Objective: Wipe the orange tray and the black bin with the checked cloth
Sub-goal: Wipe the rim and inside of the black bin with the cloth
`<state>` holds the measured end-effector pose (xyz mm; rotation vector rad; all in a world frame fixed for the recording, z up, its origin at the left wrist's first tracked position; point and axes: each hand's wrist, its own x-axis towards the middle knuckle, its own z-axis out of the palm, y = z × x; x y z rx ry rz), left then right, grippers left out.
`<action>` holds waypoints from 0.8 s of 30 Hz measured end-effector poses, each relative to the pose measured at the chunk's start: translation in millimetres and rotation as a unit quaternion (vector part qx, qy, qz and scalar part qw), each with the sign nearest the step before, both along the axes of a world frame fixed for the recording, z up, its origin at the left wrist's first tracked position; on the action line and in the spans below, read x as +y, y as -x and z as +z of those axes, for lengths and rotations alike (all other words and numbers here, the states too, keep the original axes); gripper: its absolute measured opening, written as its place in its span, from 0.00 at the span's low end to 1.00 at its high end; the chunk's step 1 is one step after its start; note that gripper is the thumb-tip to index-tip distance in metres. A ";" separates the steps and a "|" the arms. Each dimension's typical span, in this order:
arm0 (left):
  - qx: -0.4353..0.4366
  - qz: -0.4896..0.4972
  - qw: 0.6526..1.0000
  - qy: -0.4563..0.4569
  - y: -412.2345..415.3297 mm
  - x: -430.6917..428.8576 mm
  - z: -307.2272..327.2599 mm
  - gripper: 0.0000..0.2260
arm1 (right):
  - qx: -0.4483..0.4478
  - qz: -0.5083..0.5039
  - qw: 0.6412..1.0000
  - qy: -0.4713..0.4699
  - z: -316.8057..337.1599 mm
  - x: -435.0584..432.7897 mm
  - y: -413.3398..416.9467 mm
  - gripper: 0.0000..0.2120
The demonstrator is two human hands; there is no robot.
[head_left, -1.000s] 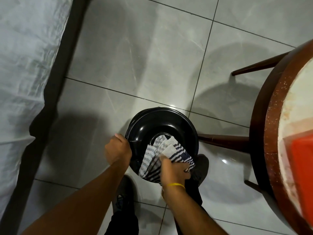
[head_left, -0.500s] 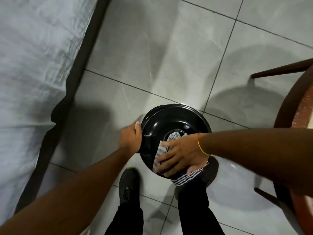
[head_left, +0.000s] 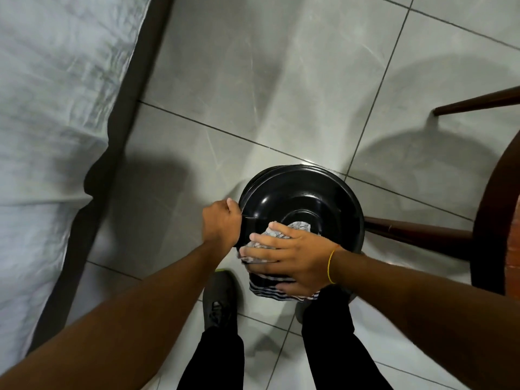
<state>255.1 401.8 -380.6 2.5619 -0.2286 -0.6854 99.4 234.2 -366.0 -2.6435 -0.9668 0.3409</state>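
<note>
here, at the far left, a bed with a pale sheet [head_left: 42,108] ran along the tiled floor [head_left: 253,80], well apart from the work. next came the left hand [head_left: 222,220], its grip closed around the near-left rim of the black bin [head_left: 304,190], thumb on top, steadying it. the bin stood on the floor just ahead of the person's shoes [head_left: 219,296], its glossy inside facing up. to the right of that hand, the right hand [head_left: 289,257] lay flat with fingers spread, pressing the checked cloth [head_left: 281,291] over the bin's near rim; the cloth was bunched, part of it reaching down inside the bin and a striped edge hanging outside toward the person. that grip was a flat press more than a pinch, so i cannot tell how firmly the cloth was held. further right stood a dark wooden surface [head_left: 489,220] with its legs, 1 of them just beside the bin. the orange tray was not in view.

judging from this, the bin wipe was under way. the risks: the light bin could tip or skid on the smooth tiles if the right hand pushed harder than the left could brace, and the loose hanging edge could slip off the rim and drag on the floor, picking up dirt.
</note>
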 end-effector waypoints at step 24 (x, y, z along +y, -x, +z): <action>0.042 0.036 0.998 -0.002 4.8 3.6 -4.1 0.21 | 0.074 -0.794 0.599 0.074 33.8 79.6 -7.1 0.40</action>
